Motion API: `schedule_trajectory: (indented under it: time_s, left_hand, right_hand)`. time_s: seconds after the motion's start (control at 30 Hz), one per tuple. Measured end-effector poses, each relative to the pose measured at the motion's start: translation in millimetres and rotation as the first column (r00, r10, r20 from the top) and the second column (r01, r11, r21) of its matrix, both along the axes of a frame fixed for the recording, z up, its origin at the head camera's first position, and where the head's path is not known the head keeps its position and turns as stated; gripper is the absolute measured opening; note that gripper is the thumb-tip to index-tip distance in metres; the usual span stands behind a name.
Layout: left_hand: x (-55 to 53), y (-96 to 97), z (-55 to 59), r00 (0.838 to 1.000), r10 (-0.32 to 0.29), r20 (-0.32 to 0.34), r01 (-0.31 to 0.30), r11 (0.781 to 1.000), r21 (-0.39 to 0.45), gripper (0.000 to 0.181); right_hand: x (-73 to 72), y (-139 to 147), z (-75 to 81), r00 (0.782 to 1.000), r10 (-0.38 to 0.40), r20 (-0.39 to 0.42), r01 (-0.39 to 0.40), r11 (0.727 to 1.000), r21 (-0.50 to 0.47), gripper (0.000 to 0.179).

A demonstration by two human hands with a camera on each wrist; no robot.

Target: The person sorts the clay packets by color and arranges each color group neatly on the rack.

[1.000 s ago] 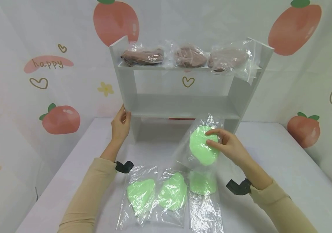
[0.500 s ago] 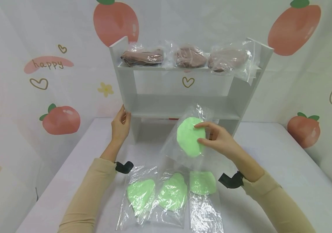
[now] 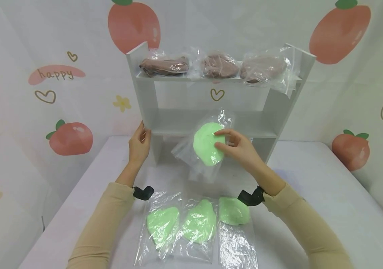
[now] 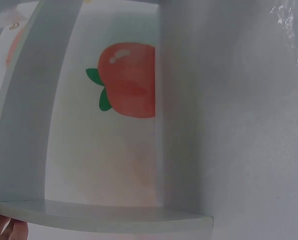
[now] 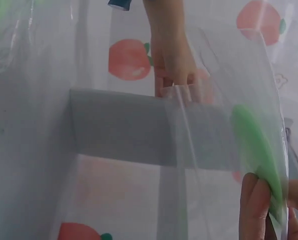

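Note:
My right hand pinches a clear plastic bag with a flat, rounded light-green piece inside, held up in front of the shelf's middle board. In the right wrist view the green piece appears edge-on, between fingers and thumb. My left hand rests against the outer face of the left side panel of a white shelf. Its fingertips show at that panel in the left wrist view. Three more bagged green pieces lie in a row on the table.
On the top board sit three clear bags with brown lumps; the right one overhangs the front edge. The shelf stands at the back of a white table, before a fruit-print cloth. Both wrists wear black straps.
My right hand has carried the bagged green piece left and up, from near the shelf's right leg to the middle board. My left hand has stayed at the side panel.

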State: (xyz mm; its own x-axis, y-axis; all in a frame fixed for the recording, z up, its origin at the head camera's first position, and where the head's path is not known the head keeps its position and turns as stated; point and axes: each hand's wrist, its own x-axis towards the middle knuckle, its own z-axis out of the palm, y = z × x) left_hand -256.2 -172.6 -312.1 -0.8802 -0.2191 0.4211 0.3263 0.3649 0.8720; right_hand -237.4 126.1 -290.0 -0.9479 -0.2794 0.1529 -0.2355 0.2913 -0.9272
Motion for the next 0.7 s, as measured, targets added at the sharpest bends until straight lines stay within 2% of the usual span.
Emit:
schedule_trajectory:
  time_s: [0.13,0.37,0.57,0.7]
  left_hand:
    - [-0.5,-0.2,-0.4,1.0,-0.006,-0.017,0.006,1.0,-0.012,0.046]
    - [-0.5,-0.4,-1.4,0.999,0.006,-0.032,-0.007,1.0,-0.022,0.046]
    - [-1.1,-0.9,-2.3,1.0,0.004,-0.024,-0.004,1.0,-0.016,0.047]
    - [-1.8,-1.3,-2.9,1.0,0.003,-0.029,-0.003,1.0,-0.014,0.047]
  right_hand:
    - [-9.4,-10,3.8,1.0,0.002,0.008,-0.001,0.999,-0.038,0.039]
    - [-24.4,-27,8.2,0.999,0.048,-0.008,-0.048,0.994,-0.102,0.039]
    - [-32.9,-39,10.0,0.999,0.047,-0.016,-0.048,0.995,-0.093,0.042]
    - [-37.9,-45,11.4,0.999,0.046,0.007,-0.045,0.996,-0.072,0.049]
